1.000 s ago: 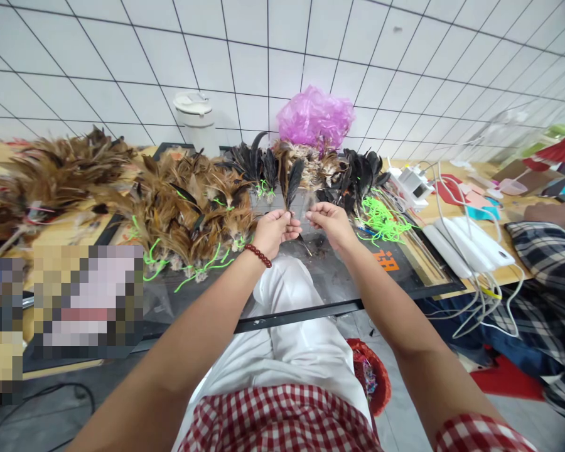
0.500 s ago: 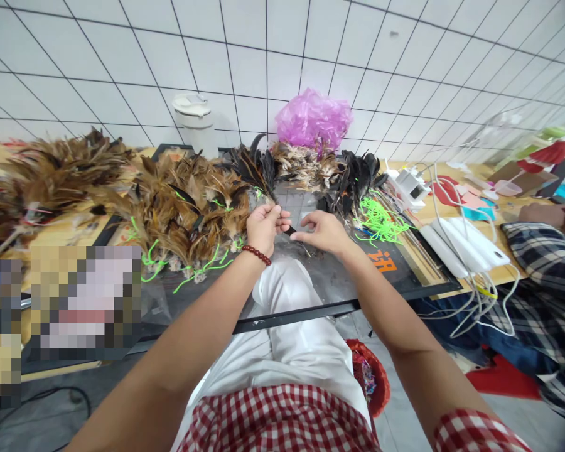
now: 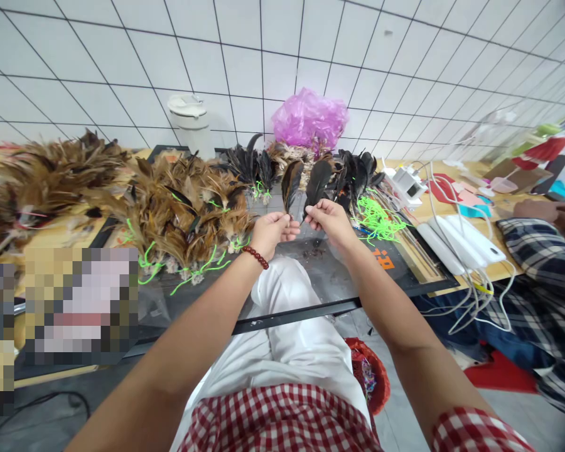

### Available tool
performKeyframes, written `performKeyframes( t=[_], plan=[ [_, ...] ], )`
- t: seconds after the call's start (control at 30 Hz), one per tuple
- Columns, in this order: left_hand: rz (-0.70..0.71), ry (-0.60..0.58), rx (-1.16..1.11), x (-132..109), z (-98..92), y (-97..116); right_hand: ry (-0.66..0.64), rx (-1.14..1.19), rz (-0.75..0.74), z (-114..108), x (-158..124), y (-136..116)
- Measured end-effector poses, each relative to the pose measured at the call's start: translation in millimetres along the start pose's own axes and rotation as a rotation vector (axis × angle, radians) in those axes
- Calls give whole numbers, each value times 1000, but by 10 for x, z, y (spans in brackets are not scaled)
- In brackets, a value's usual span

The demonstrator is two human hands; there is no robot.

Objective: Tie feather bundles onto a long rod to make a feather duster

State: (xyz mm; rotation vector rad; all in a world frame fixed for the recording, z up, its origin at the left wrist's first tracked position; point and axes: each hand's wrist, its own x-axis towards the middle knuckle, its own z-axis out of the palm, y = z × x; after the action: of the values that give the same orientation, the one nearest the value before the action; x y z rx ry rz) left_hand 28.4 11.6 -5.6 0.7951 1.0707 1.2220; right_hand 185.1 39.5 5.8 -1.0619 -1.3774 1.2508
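Head view, centre of frame: left hand (image 3: 274, 231) pinches the quill of a dark feather (image 3: 290, 179), fingers together on it; right hand (image 3: 327, 221) likewise clamps a second dark feather (image 3: 317, 181). Both stand upright above the desk (image 3: 405, 267). Feathers look weightless, soft-vaned and easily bent; best held low, at the stiff quill. Brown feather bundles (image 3: 188, 210) left, green cords (image 3: 379, 220) right.

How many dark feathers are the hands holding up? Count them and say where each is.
2. One dark feather stands upright pinched in the left hand; the other feather stands beside it, pinched in the right hand. More could be hidden behind them.
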Motion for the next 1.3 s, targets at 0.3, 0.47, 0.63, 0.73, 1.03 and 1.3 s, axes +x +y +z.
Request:
performKeyframes(
  t=[0.3,0.47,0.63,0.73,1.03,1.3],
  plan=[
    [14,-169,163,-38,12,-3,-96,-24,-93,62,1,72],
    [3,-166,144,-31,5,-23,39,-216,-126,-100,61,82],
    [14,-30,-28,24,-16,-23,339,-989,-27,-469,80,46],
    [25,21,-71,32,-13,-13,220,-1199,126,-510,56,42],
    [38,44,-77,35,-22,1,152,-655,-15,-437,105,110],
    [37,54,-71,56,-31,-12,260,-462,-140,-417,123,89]
  ],
)
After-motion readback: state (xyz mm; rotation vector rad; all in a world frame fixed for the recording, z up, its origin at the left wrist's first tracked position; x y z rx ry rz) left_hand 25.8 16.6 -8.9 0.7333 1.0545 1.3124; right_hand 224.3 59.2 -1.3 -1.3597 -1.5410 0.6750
